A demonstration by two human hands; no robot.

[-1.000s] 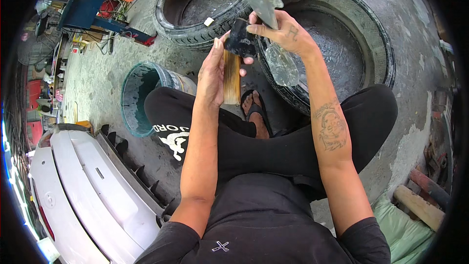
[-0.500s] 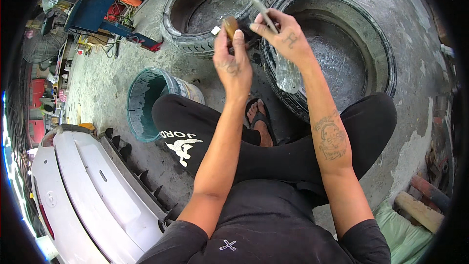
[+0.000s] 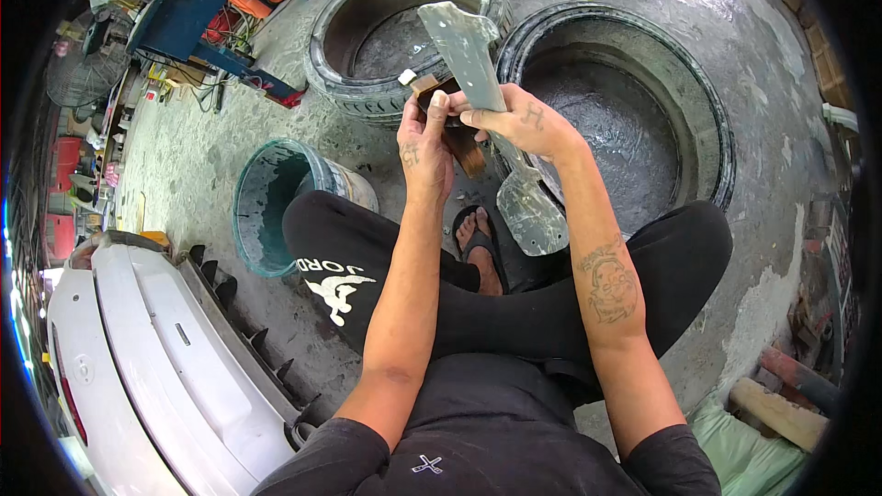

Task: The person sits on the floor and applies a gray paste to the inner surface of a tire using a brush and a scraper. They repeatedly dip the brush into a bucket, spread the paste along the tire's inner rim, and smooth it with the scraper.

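My left hand point(image 3: 425, 154) is closed around a brown, wooden-looking piece point(image 3: 470, 154), its lower end showing below the fingers. A small white bit point(image 3: 407, 77) shows at its upper end; its middle is hidden, so I cannot tell its exact kind. With thumb and fingers, my right hand point(image 3: 531, 124) grips a long, thin grey plate point(image 3: 466, 50) by its narrow middle. The plate is scuffed, widens at both ends and has small holes. Its lower end point(image 3: 533, 219) hangs above my right thigh. My two hands are close together, fingertips nearly meeting.
Two tires point(image 3: 331, 96) point(image 3: 726, 142) lie flat ahead, the right one apparently with water inside. A teal bucket point(image 3: 241, 220) stands left of my knee. A white car bumper point(image 3: 138, 331) lies at lower left, near a fan point(image 3: 87, 78) and blue metal stand point(image 3: 184, 0). Pipes point(image 3: 781, 413) lie at right.
The grey plate has turned from an edge-on view to show its broad face. My right hand has moved down and left, closer to my left hand, which has lowered slightly.
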